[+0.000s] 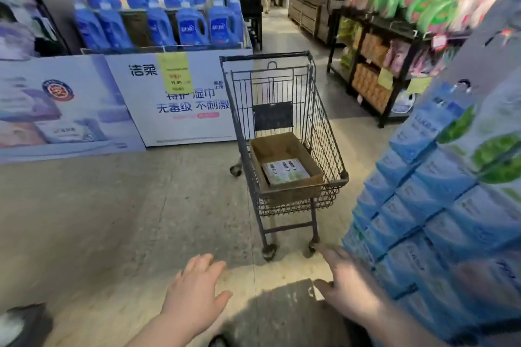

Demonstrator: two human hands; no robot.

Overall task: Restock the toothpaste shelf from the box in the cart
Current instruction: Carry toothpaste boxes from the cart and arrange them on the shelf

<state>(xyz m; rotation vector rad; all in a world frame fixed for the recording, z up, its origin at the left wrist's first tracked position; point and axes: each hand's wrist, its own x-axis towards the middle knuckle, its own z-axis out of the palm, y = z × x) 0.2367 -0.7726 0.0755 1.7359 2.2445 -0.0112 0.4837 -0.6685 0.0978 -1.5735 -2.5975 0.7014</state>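
Open brown box [277, 147] in cart [320, 121] holds flat pale-green cartons [285, 171], seemingly three. Left hand [194, 290] and right hand [347, 282] are released, empty.

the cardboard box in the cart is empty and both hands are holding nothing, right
Not quite. The head view shows the cardboard box in the cart is not empty: a few pale packs lie flat on its bottom. The left hand and right hand are indeed holding nothing.
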